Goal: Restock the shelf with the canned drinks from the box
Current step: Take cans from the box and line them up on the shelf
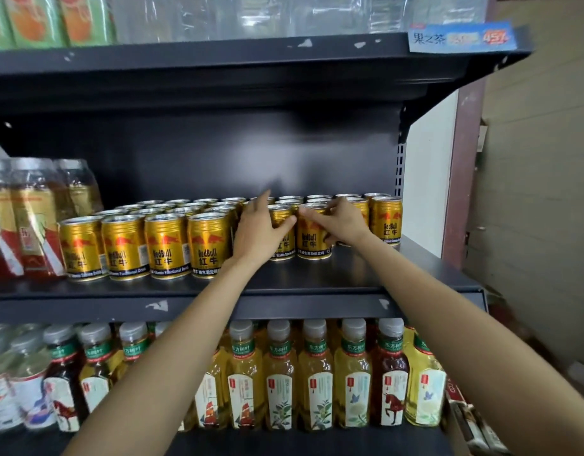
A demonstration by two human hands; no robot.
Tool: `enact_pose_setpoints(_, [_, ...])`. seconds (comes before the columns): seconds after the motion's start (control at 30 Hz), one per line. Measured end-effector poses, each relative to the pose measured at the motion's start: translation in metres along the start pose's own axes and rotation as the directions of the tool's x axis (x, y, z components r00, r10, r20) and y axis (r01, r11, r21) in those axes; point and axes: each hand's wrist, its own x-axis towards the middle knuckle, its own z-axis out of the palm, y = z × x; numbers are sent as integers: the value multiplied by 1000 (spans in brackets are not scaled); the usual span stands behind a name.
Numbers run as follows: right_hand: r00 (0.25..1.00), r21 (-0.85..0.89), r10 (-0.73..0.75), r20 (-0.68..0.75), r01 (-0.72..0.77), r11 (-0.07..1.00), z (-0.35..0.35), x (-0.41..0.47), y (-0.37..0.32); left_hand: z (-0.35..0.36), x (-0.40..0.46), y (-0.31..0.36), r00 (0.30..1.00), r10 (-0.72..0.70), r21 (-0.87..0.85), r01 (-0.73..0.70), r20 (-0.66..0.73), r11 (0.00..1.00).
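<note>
Gold Red Bull cans (165, 245) stand in several rows on the dark middle shelf (284, 307). My left hand (256, 235) wraps one can (284, 246) from its left side, thumb across the front and index finger raised. My right hand (346, 222) holds the neighbouring can (312, 241) from the right, fingers over its top rim. Both cans stand upright on the shelf, side by side, set further back than the front row on the left. Another can (386, 222) stands at the right end. The box is out of view.
Shrink-wrapped bottle packs (27, 218) crowd the shelf's left end. Tea bottles (280, 373) fill the shelf below. The upper shelf (218, 57) overhangs, with a blue price tag (461, 37) at its right. Bare shelf (382, 268) lies in front of the right-hand cans.
</note>
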Motion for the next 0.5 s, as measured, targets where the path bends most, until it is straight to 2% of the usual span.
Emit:
enact_pose_setpoints(0.03, [1000,39,-3,28,1,999,-5,-2,3,-2,-2,-1,995,103,101,-101,-17,990])
enact_pose_setpoints(0.1, [997,9,-31,66,30,999,-11,-5,11,-5,-6,-4,955,295,302,-288,25,909])
enact_pose_setpoints(0.17, [994,-68,-64,87,70,995,-11,-9,14,-6,-9,-8,916,382,446,-394,121,804])
enact_pose_setpoints(0.23, [992,-110,-107,65,114,987,-6,-12,14,-8,-10,-10,899,399,537,-429,179,727])
enact_pose_setpoints(0.37, [987,-98,-159,32,162,982,3,-16,10,-12,-13,-15,880,426,671,-447,211,592])
enact_pose_setpoints(0.5, [971,-92,-208,114,219,971,15,-17,2,-16,-11,-23,888,386,735,-435,252,520])
